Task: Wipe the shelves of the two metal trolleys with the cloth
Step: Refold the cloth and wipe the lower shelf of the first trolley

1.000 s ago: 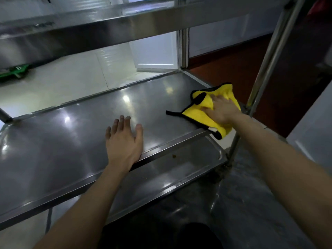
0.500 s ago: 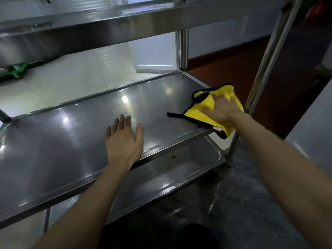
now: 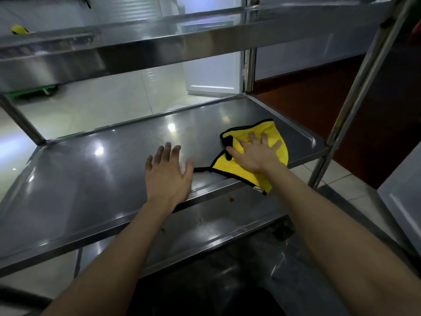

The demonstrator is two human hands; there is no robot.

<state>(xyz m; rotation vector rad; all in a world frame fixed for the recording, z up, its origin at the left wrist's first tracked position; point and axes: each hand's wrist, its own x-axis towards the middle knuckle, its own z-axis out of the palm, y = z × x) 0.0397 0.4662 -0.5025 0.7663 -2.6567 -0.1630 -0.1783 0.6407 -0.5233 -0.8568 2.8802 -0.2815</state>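
Our right hand (image 3: 255, 153), fingers spread, presses the black-edged yellow cloth (image 3: 225, 167) at the front right corner of the steel trolley shelf (image 3: 102, 179); left hand (image 3: 168, 176) released, flat on its front edge. We'd sweep overlapping strokes leftward, pressure even.

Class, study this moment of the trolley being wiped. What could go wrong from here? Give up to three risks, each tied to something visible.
1. The cloth overhangs the middle shelf at its front edge; pressed only by the flat right hand, it might slip off.
2. The left hand lies flat on the steel and may leave smears.
3. The brown specks on the lower shelf could be missed.
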